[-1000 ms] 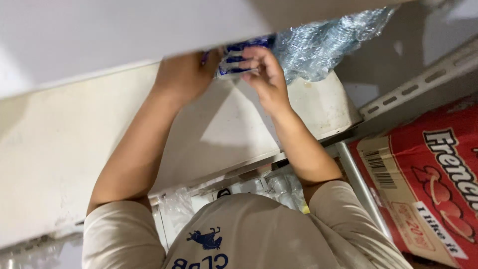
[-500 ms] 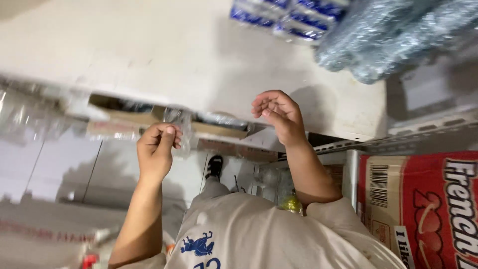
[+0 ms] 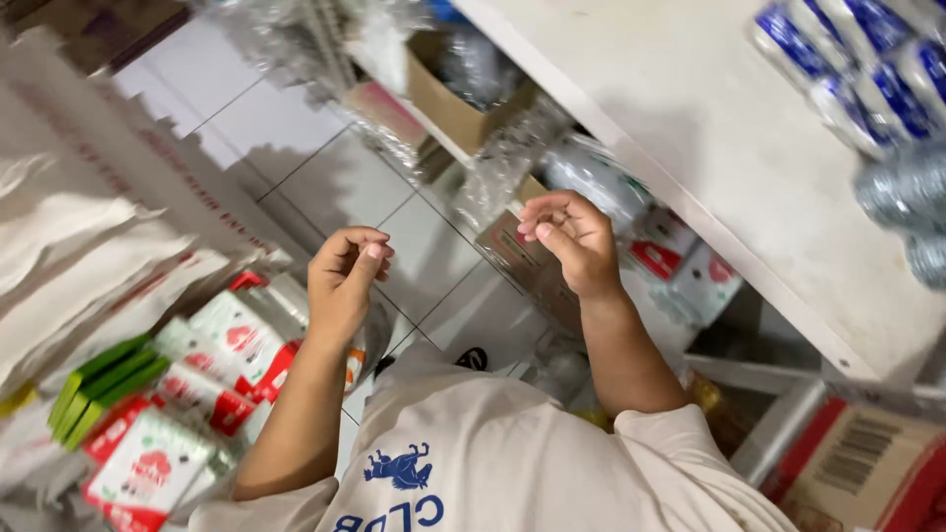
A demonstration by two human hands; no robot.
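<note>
Both my hands are raised in front of my chest with nothing in them. My left hand (image 3: 345, 281) is loosely curled, thumb against the fingertips, above red-and-white packets (image 3: 212, 369). My right hand (image 3: 567, 236) has its fingers bent inward and hovers just below the edge of a white shelf (image 3: 729, 167), in front of wrapped goods (image 3: 601, 187) on a lower level. A shrink-wrapped pack of bottles with blue labels (image 3: 857, 49) lies on the shelf at the top right, away from both hands.
White sacks (image 3: 79, 256) and green packets (image 3: 99, 379) are stacked at the left. An open cardboard box (image 3: 453, 99) and clear plastic wrap sit on racking at top centre. A red carton (image 3: 867, 463) stands at bottom right. Pale floor tiles (image 3: 325, 167) show between.
My hands have come down from the bottle pack on the shelf and now hang empty in front of me. The view has swung down towards the floor and the packets at the left.
</note>
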